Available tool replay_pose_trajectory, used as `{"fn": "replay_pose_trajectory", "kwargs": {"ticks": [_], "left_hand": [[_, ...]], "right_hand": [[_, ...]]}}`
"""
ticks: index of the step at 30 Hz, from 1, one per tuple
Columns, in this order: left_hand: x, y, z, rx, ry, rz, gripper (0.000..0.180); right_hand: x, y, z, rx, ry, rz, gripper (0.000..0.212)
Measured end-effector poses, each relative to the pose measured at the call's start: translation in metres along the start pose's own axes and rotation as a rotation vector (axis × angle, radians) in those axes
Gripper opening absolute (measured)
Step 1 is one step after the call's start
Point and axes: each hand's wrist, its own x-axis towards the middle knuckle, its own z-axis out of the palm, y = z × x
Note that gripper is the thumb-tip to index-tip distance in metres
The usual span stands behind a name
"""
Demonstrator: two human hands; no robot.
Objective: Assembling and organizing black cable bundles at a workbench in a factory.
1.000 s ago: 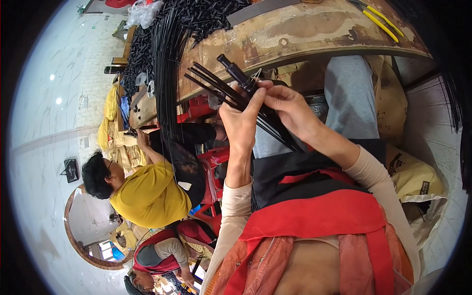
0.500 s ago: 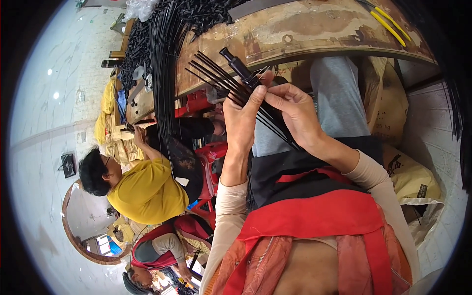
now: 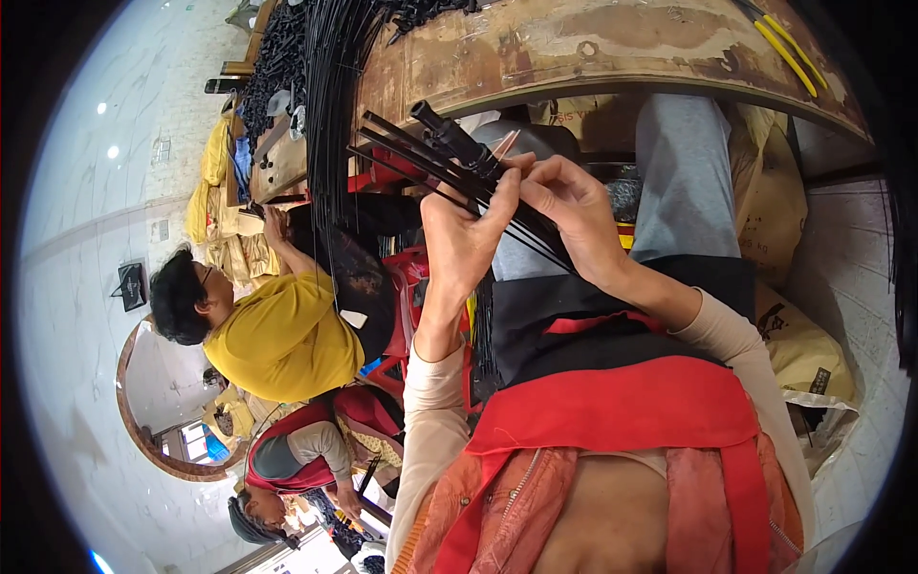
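Nearest, the red waistband of an apron crosses the person's body, with its black cloth over the lap. Above the lap, the left hand is closed around a bunch of slim black rods, which slant up and leftward out of the grip, their lower ends showing between the wrists. A thicker black tubular fitting with a ringed body lies alongside the rods, tilted the same way, its base at the left thumb. The right hand is narrowed, thumb and forefinger drawn together just beside that base; whether anything sits between them cannot be told. Beyond is the wooden worktop, with yellow-handled pliers on its right part. At its left, a long bundle of thin black rods hangs past the edge, near a heap of small black parts. Farther left sit a co-worker in a yellow shirt and another in a red vest.
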Motion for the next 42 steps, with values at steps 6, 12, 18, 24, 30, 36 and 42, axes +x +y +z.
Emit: {"fn": "replay_pose_trajectory", "kwargs": {"ticks": [6,12,18,24,30,36,42], "left_hand": [[0.0,0.009,0.001,-0.009,-0.002,-0.036,0.02],[0.01,0.005,0.013,-0.056,-0.014,0.019,0.02],[0.012,0.009,0.007,-0.008,-0.156,0.021,0.021],[0.012,-0.014,0.024,-0.568,-0.186,-0.027,0.024],[0.02,-0.011,0.065,-0.916,-0.163,-0.096,0.036],[0.017,-0.007,0.064,-0.784,-0.133,-0.141,0.027],[0.004,-0.01,0.057,-0.724,-0.153,-0.142,0.033]], "right_hand": [[0.007,-0.012,0.004,0.091,-0.169,0.188,0.026],[0.008,-0.027,0.004,0.094,-0.167,0.139,0.029],[-0.016,-0.045,-0.013,-0.707,-0.119,0.109,0.025],[0.01,-0.182,-0.111,-1.966,0.122,-0.806,0.022],[0.084,-0.273,-0.224,-2.48,0.629,-0.304,0.045],[0.054,-0.251,-0.193,-1.314,0.352,-0.593,0.037],[-0.023,-0.213,-0.044,-1.127,-0.211,0.486,0.034]]}}
